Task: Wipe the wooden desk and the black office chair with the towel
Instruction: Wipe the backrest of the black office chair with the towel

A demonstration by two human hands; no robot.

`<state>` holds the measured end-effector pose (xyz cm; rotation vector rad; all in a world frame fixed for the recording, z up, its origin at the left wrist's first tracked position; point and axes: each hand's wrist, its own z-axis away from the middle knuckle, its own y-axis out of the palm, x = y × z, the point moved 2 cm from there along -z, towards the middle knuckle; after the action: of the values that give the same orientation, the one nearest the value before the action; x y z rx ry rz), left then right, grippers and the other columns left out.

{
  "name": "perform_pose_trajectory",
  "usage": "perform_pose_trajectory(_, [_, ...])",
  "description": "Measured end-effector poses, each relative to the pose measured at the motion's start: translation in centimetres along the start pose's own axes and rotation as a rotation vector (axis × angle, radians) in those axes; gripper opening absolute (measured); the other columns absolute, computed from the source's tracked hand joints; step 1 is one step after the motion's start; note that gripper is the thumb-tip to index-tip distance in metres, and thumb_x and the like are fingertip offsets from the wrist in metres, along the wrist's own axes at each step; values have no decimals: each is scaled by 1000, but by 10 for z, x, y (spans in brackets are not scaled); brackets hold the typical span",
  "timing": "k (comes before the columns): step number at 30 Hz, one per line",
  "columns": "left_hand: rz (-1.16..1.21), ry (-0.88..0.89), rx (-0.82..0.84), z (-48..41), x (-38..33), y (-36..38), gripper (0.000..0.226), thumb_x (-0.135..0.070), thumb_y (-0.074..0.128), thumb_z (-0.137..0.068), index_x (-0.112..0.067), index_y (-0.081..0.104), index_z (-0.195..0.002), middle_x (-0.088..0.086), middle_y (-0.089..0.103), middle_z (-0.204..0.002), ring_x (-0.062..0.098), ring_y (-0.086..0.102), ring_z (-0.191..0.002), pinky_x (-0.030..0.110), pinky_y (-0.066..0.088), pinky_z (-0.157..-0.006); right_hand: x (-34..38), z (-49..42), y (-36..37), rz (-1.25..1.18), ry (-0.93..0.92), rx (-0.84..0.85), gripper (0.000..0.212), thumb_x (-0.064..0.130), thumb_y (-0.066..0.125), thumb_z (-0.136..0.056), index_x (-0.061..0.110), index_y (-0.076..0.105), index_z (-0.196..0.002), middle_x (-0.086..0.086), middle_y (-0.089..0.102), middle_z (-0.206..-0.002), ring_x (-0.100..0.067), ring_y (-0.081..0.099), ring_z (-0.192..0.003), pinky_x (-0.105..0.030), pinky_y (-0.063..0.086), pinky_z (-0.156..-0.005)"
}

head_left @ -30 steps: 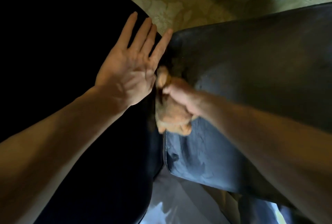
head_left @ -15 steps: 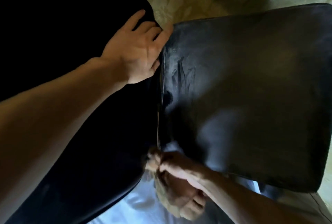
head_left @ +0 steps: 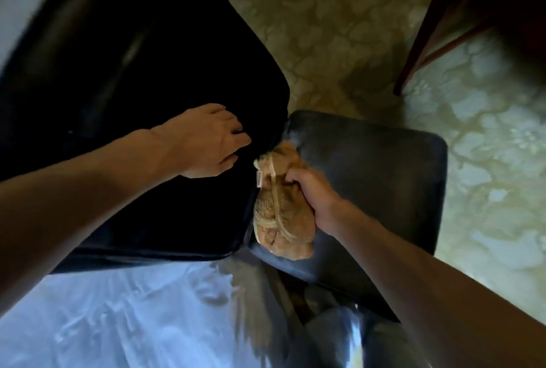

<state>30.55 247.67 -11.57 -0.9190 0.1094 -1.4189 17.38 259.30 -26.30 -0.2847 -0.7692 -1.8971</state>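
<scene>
While our right hand [head_left: 313,193] clamps the towel [head_left: 280,217], the gap [head_left: 280,134] between the two pads of the black office chair [head_left: 369,161] lies just to its left.

Nearest us, our right forearm reaches up and leftward, its fingers curled tight around the wadded tan towel. The towel's long axis runs near to far along that gap, and its lower end rests on the near corner of the smaller pad [head_left: 399,205]. We judge the next stroke can run either up the gap or rightward over the smaller pad, which spreads away from the grip. Just beyond, our left hand [head_left: 212,143] lies knuckles-up on the larger pad [head_left: 133,72], fingers loosely bent and holding nothing, near the towel but apart from it. Farther off are patterned floor [head_left: 325,28] and a dark wooden leg [head_left: 425,31].
</scene>
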Motion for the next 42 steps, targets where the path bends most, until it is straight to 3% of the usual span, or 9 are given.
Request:
perform_pose_trajectory(3, [10, -69, -105, 51, 34, -40, 57, -49, 32, -106, -28, 33, -159, -1, 41, -159, 20, 33, -150, 38, 17, -125, 27, 54, 18, 131, -109, 28, 18, 10, 61, -82, 10, 69, -98, -13, 66, -85, -28, 64, -83, -38, 53, -78])
perform_pose_trajectory(8, [21, -188, -242, 137, 74, -61, 57, -47, 37, -101, -22, 47, -151, 7, 55, -147, 29, 48, -138, 44, 30, -118, 60, 123, 50, 234, -244, 67, 16, 5, 58, -87, 13, 65, -99, -13, 59, -88, -27, 59, -84, -38, 48, -77])
perform_pose_trajectory(13, [102, -284, -324, 217, 70, -44, 76, -52, 18, -88, -13, 61, -138, 18, 62, -134, 37, 56, -127, 48, 37, -112, 80, 176, 78, 298, -303, 146, 16, 6, 56, -95, 14, 68, -103, -7, 67, -89, -23, 65, -83, -34, 54, -75])
perform_pose_trajectory(19, [303, -558, -393, 268, 35, 23, 74, -46, 48, -94, -6, 39, -156, 29, 35, -159, 43, 39, -144, 57, 37, -111, 79, 217, 118, 439, -343, 185, 21, 4, 57, -95, 11, 71, -109, -2, 73, -85, -15, 70, -78, -26, 55, -69])
perform_pose_trajectory(23, [963, -857, -303, 275, -3, 86, 91, -43, 54, -101, -17, -7, -164, 29, 8, -166, 43, 17, -154, 57, 30, -119, 70, 226, 140, 636, -367, 182, 25, 5, 62, -92, 16, 75, -110, -13, 75, -106, -25, 72, -98, -39, 58, -87])
perform_pose_trajectory(27, [1452, -1024, -705, 275, -46, 105, 76, -18, 49, -106, -27, 1, -165, 18, 45, -138, 42, 58, -112, 44, 48, -94, 53, 221, 160, 1012, -524, 143, 28, 9, 67, -89, 34, 73, -100, 3, 74, -105, -13, 67, -102, -38, 51, -98])
perform_pose_trajectory(31, [1589, -1094, -820, 278, -64, 110, 60, -23, 43, -109, -29, 17, -164, 12, 47, -153, 34, 52, -134, 39, 41, -109, 37, 206, 171, 1279, -691, 11, 36, 26, 73, -90, 30, 59, -123, -3, 51, -126, -24, 59, -112, -37, 46, -98])
perform_pose_trajectory(36, [1637, -1117, -830, 298, -83, 116, 58, -24, 49, -108, -28, 28, -162, 5, 56, -149, 26, 57, -129, 24, 41, -100, 44, 192, 184, 1121, -746, -138, 61, 19, 72, -94, 22, 39, -145, -13, 39, -138, -29, 51, -114, -28, 38, -84])
perform_pose_trajectory(42, [1653, -1233, -815, 308, -118, 102, 58, -25, 49, -108, -34, 27, -161, 2, 60, -142, 23, 62, -120, 23, 43, -93, 51, 163, 205, 1030, -718, -172, 56, 16, 68, -95, 20, 48, -147, -12, 47, -143, -36, 54, -128, -30, 43, -99])
